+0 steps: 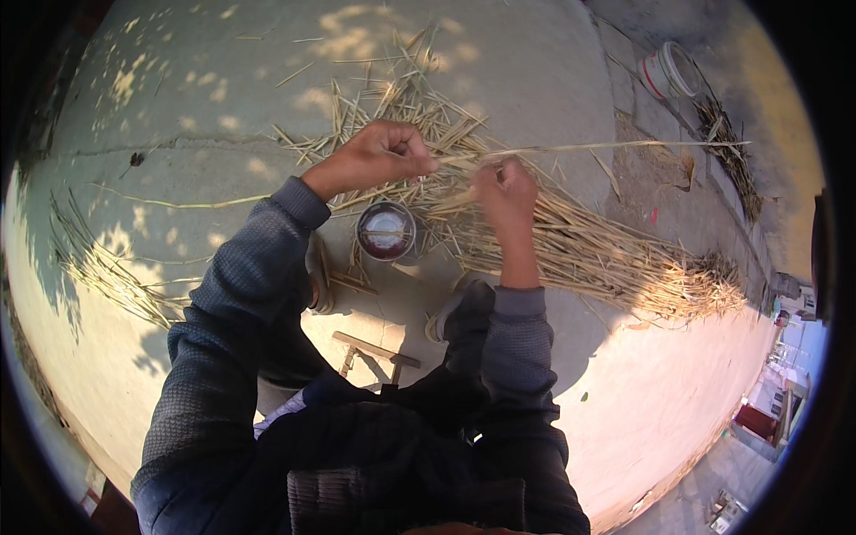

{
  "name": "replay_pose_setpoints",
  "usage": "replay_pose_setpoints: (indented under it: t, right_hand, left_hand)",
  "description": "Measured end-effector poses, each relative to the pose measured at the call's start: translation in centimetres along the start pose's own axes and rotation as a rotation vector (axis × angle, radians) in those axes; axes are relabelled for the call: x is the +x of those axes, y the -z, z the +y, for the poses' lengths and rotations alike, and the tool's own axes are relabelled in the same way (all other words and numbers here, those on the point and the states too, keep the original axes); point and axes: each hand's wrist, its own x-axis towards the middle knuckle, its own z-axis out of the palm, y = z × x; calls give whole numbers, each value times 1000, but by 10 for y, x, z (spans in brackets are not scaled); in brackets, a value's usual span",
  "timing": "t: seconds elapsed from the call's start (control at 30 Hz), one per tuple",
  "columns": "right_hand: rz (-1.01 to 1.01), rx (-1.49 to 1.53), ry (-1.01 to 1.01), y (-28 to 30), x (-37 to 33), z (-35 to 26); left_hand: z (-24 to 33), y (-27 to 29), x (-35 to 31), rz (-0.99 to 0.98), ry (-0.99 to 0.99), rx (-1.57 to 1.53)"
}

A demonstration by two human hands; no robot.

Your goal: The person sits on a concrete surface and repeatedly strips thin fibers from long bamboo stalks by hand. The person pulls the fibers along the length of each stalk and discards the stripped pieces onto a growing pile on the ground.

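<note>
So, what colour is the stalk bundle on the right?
In the head view, the stalk bundle is straw-yellow, brighter at its sunlit end.

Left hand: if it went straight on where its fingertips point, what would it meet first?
Probably the right hand, across a short gap from the left hand; the straw showing between them seems lower, on the ground, though one view leaves depth unclear.

Found no legible text, number or sign anywhere in the frame. Noted only a red marking (pixel 654 78) on the side of the white bucket (pixel 668 70), upper right of the frame; could not resolve into characters, being too small.
</note>
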Motion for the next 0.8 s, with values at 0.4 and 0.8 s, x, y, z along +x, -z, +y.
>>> replay_pose_setpoints:
  t: [0.4,0.8]
  right_hand:
    - [91,515,93,39,10,-3]
    - [-13,413,-41,12,-6,-23]
  left_hand:
    - [-8,3,3,-114,73,182]
    - [-7,-34,17,228,-34,-153]
